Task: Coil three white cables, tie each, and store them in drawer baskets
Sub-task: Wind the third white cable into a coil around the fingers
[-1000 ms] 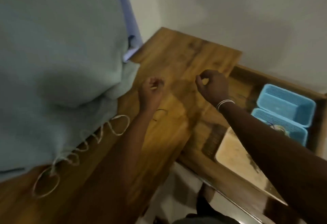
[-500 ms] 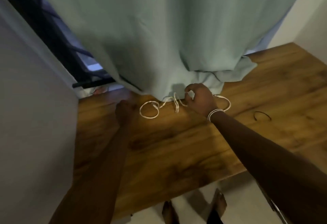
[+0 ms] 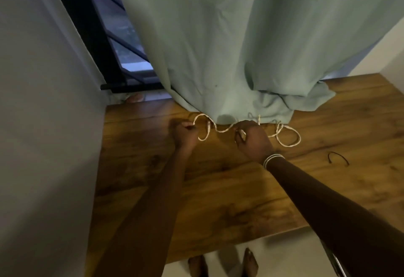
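Observation:
A white cable [image 3: 220,129] lies in loose loops on the wooden table [image 3: 218,189], along the hem of a pale green curtain. My left hand [image 3: 184,133] is closed around the cable's left end. My right hand [image 3: 253,139] pinches the cable near its middle, with a white bangle on the wrist. Right of that hand the cable makes a round loop [image 3: 288,136] on the wood. Part of the cable is tucked under the curtain hem. A short black tie [image 3: 337,157] lies on the table farther right.
The pale green curtain [image 3: 240,47] hangs over the table's back edge. A grey wall [image 3: 43,123] borders the left side, with a dark window frame [image 3: 94,36] behind. The table's front edge runs near the bottom, above a pale floor and my feet [image 3: 223,265].
The view swung left from the drawer with blue baskets to the curtain. My right hand reached the cable, and my left hand then closed on its left end, which is now pulled out.

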`<act>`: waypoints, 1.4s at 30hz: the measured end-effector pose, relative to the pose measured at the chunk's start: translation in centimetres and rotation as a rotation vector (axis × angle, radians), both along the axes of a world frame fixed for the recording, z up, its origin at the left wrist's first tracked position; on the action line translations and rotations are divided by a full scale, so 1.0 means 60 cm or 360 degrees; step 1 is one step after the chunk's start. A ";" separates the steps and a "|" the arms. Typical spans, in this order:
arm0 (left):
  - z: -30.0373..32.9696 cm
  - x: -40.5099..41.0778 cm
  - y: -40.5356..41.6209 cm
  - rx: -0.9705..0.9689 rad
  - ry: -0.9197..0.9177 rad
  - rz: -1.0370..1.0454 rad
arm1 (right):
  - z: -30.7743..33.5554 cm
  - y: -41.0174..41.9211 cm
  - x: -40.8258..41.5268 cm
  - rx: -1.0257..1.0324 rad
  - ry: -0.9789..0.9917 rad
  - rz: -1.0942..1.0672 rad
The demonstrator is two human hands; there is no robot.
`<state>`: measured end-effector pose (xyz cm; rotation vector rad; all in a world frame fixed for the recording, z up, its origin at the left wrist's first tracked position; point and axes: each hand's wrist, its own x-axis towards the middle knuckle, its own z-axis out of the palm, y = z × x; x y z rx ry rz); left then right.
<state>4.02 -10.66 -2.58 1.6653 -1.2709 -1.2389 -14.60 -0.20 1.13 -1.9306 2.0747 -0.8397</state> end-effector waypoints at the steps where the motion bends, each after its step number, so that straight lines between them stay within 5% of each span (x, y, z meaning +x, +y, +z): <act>1: 0.018 -0.010 0.001 0.0027 0.0148 -0.0039 | 0.011 -0.001 -0.009 -0.0040 -0.0033 -0.0009; 4: 0.070 -0.019 0.003 0.0001 0.0500 -0.0175 | 0.040 -0.028 -0.019 -0.0119 -0.0237 -0.0103; 10: 0.274 -0.051 0.034 -0.0554 0.0660 -0.0587 | 0.156 -0.063 -0.027 0.0050 -0.0603 -0.0063; 16: 0.398 -0.090 0.062 -0.0682 0.0710 -0.0654 | 0.268 -0.046 -0.046 0.0029 -0.1803 0.0174; 19: 0.411 -0.097 0.061 -0.0806 0.0585 -0.0664 | 0.308 -0.037 -0.066 -0.0059 -0.1919 0.0151; 24: 0.417 -0.110 0.081 -0.1209 0.0214 -0.1142 | 0.364 -0.023 -0.072 -0.0152 -0.2284 0.0099; 27: 0.424 -0.130 0.087 -0.1649 0.0074 -0.1032 | 0.377 -0.017 -0.070 -0.0029 -0.2234 0.0187; 32: 0.473 -0.139 0.098 -0.1509 0.0630 -0.0575 | 0.371 -0.015 -0.091 0.0047 -0.2011 0.0251; 35: 0.497 -0.127 0.084 -0.1244 0.0915 -0.0532 | 0.362 -0.026 -0.115 -0.0262 -0.1851 0.0097; 38: 0.505 -0.118 0.096 -0.0822 0.1250 -0.0840 | 0.373 -0.037 -0.148 -0.0446 -0.1884 -0.0129; 42: 0.524 -0.128 0.118 -0.0565 0.1823 -0.1414 | 0.394 -0.041 -0.152 -0.0120 -0.1611 -0.0046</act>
